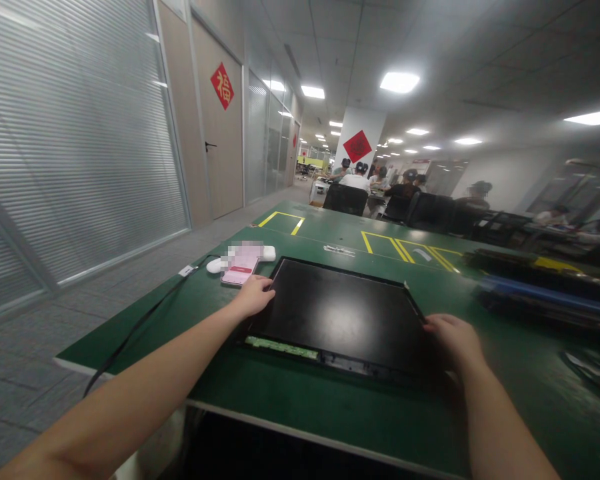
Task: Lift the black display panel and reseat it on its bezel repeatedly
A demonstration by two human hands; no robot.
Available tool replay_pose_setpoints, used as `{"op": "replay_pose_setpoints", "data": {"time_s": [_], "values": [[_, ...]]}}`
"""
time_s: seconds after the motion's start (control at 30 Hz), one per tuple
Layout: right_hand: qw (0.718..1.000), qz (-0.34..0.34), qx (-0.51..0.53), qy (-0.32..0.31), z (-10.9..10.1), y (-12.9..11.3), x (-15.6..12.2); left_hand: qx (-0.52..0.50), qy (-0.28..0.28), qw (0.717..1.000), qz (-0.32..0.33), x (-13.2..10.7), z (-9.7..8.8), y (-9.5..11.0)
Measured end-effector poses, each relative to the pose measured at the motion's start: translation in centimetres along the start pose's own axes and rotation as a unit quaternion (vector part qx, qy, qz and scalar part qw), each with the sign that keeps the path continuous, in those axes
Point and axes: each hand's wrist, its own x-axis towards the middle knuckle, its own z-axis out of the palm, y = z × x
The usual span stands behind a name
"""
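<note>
"Black panel (340,313), glossy, flat on the green bench (330,407). We log it lying between our two grips."
"Agreed. We note our left grip (254,297) curled over the panel's left edge, holding it. And our right grip (455,337)?"
"Fingers folded against the right edge, holding there too."
"Just beyond the left grip we have a pink phone (240,267) with a white device (213,265) beside it. A dark cable (140,323) trails off the bench on that grip's outer side."
"Between the grips, nearer us, a green circuit strip (280,347) runs along the panel's near edge. Far beyond both grips are seated people (357,177)."
</note>
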Motion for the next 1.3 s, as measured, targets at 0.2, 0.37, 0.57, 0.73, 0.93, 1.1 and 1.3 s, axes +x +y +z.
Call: {"op": "replay_pose_setpoints", "data": {"time_s": [0.2, 0.37, 0.57, 0.73, 0.93, 1.1, 1.3], "values": [[1.0, -0.005, 0.003, -0.004, -0.1, -0.4, -0.4, 0.004, -0.007, 1.0, -0.008, -0.2, -0.2, 0.3], [1.0, -0.027, -0.007, 0.008, 0.0, -0.7, -0.7, -0.006, -0.03, 0.999, 0.008, -0.7, -1.0, 0.9], [0.998, -0.022, -0.05, 0.008, -0.2, -1.2, -1.3, 0.043, -0.111, 0.987, 0.11, -2.0, -3.5, 1.5], [0.993, -0.081, -0.082, 0.022, -0.3, -2.4, -2.3, 0.014, -0.188, 0.956, 0.224, -2.7, -5.0, 1.7], [0.971, -0.218, -0.071, -0.066, 0.9, -2.7, -2.8, -0.016, -0.231, 0.939, 0.253, -2.8, -5.7, 1.4], [0.954, -0.253, -0.075, -0.141, 1.8, -2.3, -2.9, -0.026, -0.254, 0.938, 0.236, -2.9, -6.3, 1.5], [0.958, -0.23, -0.092, -0.146, 1.8, -2.3, -2.7, -0.039, -0.252, 0.934, 0.252, -3.1, -6.4, 1.9]]}}
